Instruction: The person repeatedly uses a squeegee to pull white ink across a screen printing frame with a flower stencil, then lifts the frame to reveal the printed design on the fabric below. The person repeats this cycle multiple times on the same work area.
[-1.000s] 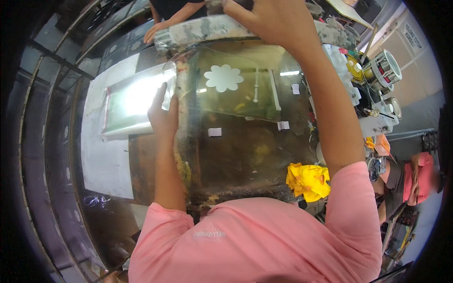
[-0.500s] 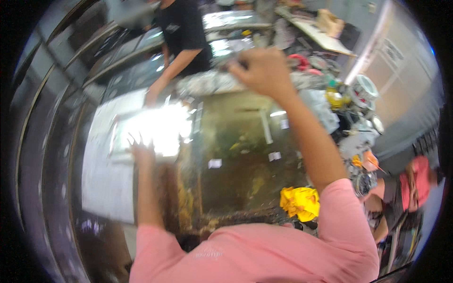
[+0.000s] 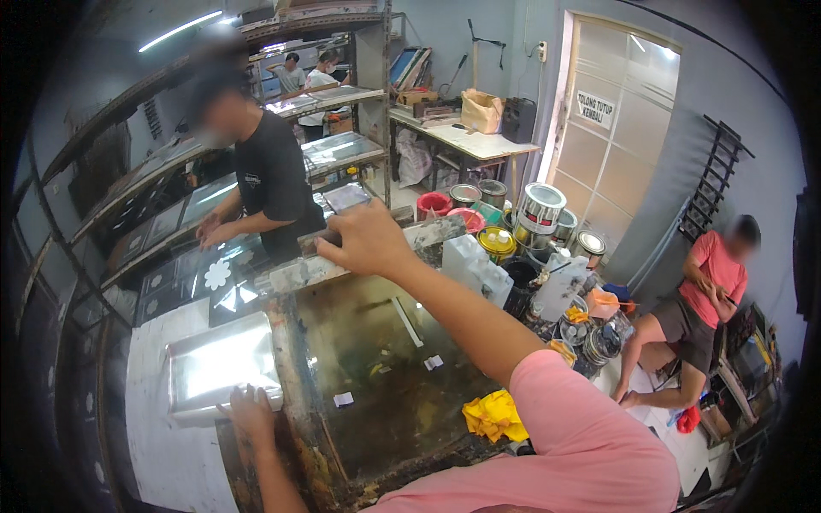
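Note:
My left hand [image 3: 250, 415] rests with fingers spread at the near edge of a shiny, silvery rectangular panel [image 3: 227, 355]. That panel lies on a white board [image 3: 150, 410]. My right arm reaches across a framed, yellowish translucent screen [image 3: 376, 342] bearing small white paper pieces. Above the screen's far bar [image 3: 419, 244], my right hand [image 3: 372, 239] is closed, thumb pointing left, beside a short brown bar [image 3: 316, 244]. What lies inside its fingers is hidden. A crumpled yellow cloth [image 3: 496, 416] sits at the screen's near right corner.
Across the table, a co-worker in black [image 3: 265, 171] stands by dark panels with white flower shapes [image 3: 218, 274]. Racks [image 3: 51, 162] rise at left. White jugs [image 3: 475, 269] and several paint cans [image 3: 540, 208] crowd the right. Another person [image 3: 714, 274] sits at far right.
My view has tilted up and swung right. The co-worker's arm has drawn back from the silvery panel, and their hands are together. My left hand stays at the panel's near edge.

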`<state>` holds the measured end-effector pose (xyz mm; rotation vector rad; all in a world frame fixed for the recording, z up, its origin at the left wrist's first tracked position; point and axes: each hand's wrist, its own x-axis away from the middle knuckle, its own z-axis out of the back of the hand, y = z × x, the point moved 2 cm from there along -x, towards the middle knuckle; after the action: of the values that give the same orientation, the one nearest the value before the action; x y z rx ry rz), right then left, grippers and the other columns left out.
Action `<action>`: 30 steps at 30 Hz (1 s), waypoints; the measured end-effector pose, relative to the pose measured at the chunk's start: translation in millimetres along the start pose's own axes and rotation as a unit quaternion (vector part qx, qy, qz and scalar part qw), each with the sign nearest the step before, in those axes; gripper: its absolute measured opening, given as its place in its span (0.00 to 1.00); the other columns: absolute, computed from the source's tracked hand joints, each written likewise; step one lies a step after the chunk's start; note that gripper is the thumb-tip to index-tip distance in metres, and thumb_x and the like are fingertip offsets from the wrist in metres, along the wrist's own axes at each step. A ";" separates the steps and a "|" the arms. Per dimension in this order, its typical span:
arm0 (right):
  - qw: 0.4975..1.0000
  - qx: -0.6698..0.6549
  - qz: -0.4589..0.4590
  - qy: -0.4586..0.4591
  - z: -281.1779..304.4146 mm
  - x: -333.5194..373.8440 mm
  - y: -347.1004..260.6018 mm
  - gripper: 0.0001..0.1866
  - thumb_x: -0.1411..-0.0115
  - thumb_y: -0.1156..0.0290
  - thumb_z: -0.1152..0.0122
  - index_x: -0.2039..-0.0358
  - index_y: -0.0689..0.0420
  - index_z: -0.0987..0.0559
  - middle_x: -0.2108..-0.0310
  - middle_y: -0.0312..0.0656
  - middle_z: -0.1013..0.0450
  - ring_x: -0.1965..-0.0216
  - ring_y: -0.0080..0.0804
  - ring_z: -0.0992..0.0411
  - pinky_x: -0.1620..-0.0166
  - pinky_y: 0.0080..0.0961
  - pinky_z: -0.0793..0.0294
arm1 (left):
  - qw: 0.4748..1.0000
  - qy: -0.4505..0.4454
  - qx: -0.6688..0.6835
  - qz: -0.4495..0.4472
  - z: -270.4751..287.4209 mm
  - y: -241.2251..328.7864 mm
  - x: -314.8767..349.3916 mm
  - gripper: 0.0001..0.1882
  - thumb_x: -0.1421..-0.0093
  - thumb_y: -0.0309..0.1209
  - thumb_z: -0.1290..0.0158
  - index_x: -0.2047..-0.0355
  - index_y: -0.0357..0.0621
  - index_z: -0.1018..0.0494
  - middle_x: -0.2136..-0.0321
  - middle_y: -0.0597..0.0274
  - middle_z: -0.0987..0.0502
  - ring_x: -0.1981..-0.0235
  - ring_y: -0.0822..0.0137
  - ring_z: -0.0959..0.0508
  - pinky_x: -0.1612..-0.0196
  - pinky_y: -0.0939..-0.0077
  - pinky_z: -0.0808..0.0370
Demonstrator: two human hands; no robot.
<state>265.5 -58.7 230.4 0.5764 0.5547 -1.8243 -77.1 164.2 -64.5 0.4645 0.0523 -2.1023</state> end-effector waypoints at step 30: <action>0.998 0.005 0.033 0.048 17.9 -23.8 1.5 0.28 0.35 0.46 0.45 0.71 0.61 0.12 0.68 0.55 0.16 0.62 0.52 0.17 0.52 0.49 0.25 | 0.906 -0.119 0.186 -0.361 -26.3 294.8 76.5 0.61 0.49 0.83 0.50 0.29 0.47 0.30 0.26 0.35 0.40 0.23 0.34 0.47 0.26 0.21 0.71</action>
<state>271.7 -53.1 259.1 0.6836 0.5853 -1.7454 137.0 -53.8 -73.2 0.4459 -0.3823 -2.9087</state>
